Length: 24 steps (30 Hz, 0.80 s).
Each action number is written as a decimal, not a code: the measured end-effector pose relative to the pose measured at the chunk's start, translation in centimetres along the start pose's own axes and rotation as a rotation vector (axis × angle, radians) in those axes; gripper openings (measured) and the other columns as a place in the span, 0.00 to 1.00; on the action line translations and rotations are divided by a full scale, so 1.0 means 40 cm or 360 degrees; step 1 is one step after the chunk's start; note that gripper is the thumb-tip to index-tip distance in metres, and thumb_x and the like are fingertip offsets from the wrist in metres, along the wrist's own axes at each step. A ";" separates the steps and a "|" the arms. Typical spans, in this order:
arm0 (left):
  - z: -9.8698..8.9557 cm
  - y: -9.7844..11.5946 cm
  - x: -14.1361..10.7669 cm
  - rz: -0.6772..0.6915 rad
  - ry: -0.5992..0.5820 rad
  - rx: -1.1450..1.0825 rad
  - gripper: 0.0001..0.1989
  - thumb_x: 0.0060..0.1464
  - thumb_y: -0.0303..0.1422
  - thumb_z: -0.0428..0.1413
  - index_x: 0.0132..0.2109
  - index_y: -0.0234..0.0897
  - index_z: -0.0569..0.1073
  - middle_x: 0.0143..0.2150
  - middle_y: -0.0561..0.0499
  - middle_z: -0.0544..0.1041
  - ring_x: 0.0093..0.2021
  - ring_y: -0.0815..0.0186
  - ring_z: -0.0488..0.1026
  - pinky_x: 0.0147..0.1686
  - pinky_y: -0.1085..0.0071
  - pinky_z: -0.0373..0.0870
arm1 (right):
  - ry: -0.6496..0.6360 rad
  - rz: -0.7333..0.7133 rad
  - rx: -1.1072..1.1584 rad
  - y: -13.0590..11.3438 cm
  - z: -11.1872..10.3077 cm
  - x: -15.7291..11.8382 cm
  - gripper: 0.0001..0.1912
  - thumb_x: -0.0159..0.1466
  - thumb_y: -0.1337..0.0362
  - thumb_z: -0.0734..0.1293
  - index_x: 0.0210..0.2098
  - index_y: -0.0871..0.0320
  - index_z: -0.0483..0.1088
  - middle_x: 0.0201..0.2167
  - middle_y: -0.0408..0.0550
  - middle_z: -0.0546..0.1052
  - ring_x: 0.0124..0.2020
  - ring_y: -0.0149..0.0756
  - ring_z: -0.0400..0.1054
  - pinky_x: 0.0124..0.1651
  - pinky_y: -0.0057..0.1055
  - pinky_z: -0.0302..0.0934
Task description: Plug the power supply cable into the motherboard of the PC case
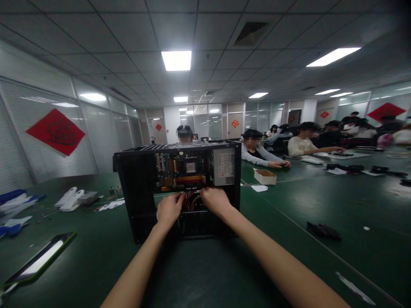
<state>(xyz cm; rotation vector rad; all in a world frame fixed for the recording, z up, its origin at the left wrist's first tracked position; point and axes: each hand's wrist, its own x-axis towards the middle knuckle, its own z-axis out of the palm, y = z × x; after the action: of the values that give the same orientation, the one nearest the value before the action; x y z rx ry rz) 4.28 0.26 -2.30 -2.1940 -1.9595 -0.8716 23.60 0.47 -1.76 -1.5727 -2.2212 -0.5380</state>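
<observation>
A black computer case (138, 201) stands on the table in front of me with its side open toward me. Inside, the motherboard (189, 158) faces me, and the power supply (224, 167) sits at the upper right. Red, yellow and black cables (193, 201) hang below the board, between my hands. My left hand (169, 209) is closed, its thumb and fingers pinched on these cables at their left side. My right hand (216, 201) is also closed, at the right side of the cables under the power supply; what its fingertips hold is hidden.
A phone-like device (40, 259) lies at the left, with white plastic bags (70, 199) beyond it. Right of the case are a small open box (265, 176) and a black item (323, 231). Co-workers (257, 147) sit around the green table (282, 256).
</observation>
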 end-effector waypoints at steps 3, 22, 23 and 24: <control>0.006 0.016 -0.016 -0.0040 0.0008 0.0106 0.33 0.64 0.56 0.36 0.44 0.48 0.82 0.38 0.43 0.82 0.41 0.51 0.79 0.33 0.66 0.65 | 0.0098 -0.0124 -0.0131 0.020 0.003 -0.082 0.22 0.73 0.60 0.52 0.38 0.62 0.75 0.35 0.59 0.79 0.36 0.44 0.75 0.36 0.34 0.59; 0.014 0.011 0.022 -0.0357 -0.0001 -0.0186 0.39 0.63 0.57 0.30 0.38 0.46 0.82 0.37 0.43 0.82 0.42 0.46 0.78 0.37 0.59 0.66 | -0.0141 0.0149 -0.0336 -0.055 -0.005 -0.191 0.17 0.73 0.61 0.54 0.40 0.61 0.71 0.35 0.58 0.76 0.38 0.48 0.71 0.39 0.39 0.59; 0.014 0.005 0.024 -0.0362 0.0005 -0.0207 0.38 0.63 0.56 0.30 0.37 0.46 0.82 0.37 0.43 0.82 0.42 0.46 0.78 0.37 0.60 0.66 | -0.0142 0.0161 -0.0335 -0.065 -0.006 -0.193 0.16 0.72 0.61 0.55 0.41 0.61 0.71 0.35 0.58 0.75 0.38 0.48 0.71 0.39 0.40 0.59; 0.013 -0.002 0.028 -0.0363 0.0011 -0.0236 0.37 0.63 0.56 0.31 0.37 0.47 0.82 0.37 0.44 0.82 0.42 0.47 0.78 0.36 0.61 0.65 | -0.0135 0.0171 -0.0337 -0.076 -0.008 -0.197 0.14 0.72 0.61 0.57 0.43 0.62 0.71 0.35 0.58 0.75 0.38 0.48 0.71 0.39 0.40 0.60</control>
<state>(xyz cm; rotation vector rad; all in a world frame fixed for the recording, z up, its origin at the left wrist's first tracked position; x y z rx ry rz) 4.41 1.49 -2.26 -2.0636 -2.2421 -1.0848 23.20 -6.97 -5.72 -1.8412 -2.1845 -0.7067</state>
